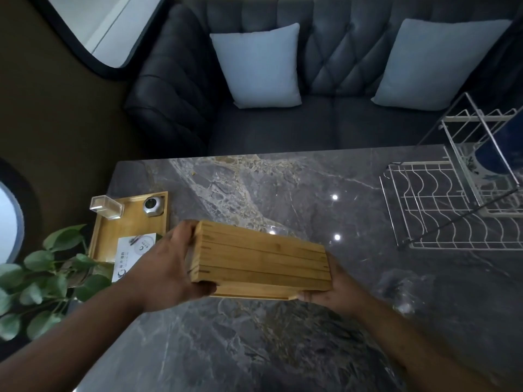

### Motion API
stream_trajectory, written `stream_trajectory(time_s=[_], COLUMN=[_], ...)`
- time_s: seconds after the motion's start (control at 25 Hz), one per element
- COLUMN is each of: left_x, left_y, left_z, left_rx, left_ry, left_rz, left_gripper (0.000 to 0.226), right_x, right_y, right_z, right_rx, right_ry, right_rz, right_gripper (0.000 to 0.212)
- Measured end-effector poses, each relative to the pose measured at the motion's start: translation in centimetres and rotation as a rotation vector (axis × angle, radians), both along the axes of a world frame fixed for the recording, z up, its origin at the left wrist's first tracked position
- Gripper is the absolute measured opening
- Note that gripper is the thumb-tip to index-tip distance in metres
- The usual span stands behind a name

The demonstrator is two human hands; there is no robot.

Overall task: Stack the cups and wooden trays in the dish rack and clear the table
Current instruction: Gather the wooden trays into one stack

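Observation:
A stack of several wooden trays point(263, 257) is held on edge above the grey marble table point(283, 349), near its middle. My left hand point(167, 267) grips the stack's left end and my right hand point(336, 290) grips its right end from below. The white wire dish rack point(441, 205) stands at the table's far right, apart from the stack. Something dark blue point(492, 154) sits in the rack's right part, cut off by the frame edge. No cups are plainly visible.
A larger wooden tray point(133, 222) at the table's left edge carries a clear plastic box point(106, 206), a small silver object point(154, 205) and a white card point(133, 250). A green leafy plant point(42, 281) is at the left. A dark sofa point(283, 123) with two pale cushions lies beyond the table.

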State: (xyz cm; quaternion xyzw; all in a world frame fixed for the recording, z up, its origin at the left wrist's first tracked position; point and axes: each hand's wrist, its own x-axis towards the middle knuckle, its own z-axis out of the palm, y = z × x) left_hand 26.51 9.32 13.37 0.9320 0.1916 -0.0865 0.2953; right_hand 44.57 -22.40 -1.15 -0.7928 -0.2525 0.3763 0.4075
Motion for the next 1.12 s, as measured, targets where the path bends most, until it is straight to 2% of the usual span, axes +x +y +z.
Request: stream_trajectory(time_s=[0.24,0.32,0.4,0.48,0.6,0.76,0.88,1.0,1.12], left_x=[2.1,3.1,4.2,5.4,7.3,9.0,9.2,7.7,5.9], left_y=[-3.2,-4.5,-5.9,-7.5,-9.8,-11.3,-10.8,-9.0,-7.9], left_z=[2.8,3.7,4.5,5.2,5.8,5.5,4.9,3.9,1.8], left_rx=[0.133,0.170,0.215,0.261,0.316,0.336,0.331,0.178,-0.310], left_ry=[0.005,0.003,-0.004,-0.023,-0.087,-0.116,-0.111,-0.071,0.002], left_rz=[-0.097,-0.129,-0.181,-0.248,-0.320,-0.409,-0.445,-0.350,-0.148], left_gripper=[0.099,0.093,0.087,0.083,0.079,0.096,0.107,0.115,0.127], right_x=[0.7,0.5,0.0,-0.5,-1.2,-1.0,-0.7,-0.4,0.1], right_y=[-1.5,-2.1,-1.8,-0.3,1.2,-0.4,-1.4,-1.9,-2.7], right_z=[1.5,2.6,4.1,6.2,8.8,9.1,8.6,8.3,8.0], right_rx=[-0.091,-0.147,-0.178,-0.102,0.008,0.013,0.018,0.036,0.057], right_ry=[-0.057,-0.095,-0.225,-0.339,-0.351,-0.323,-0.293,-0.257,-0.236], right_rz=[0.034,0.013,0.051,0.119,0.086,-0.015,-0.047,-0.059,-0.059], right_gripper=[0.103,0.117,0.125,0.122,0.119,0.106,0.106,0.108,0.104])
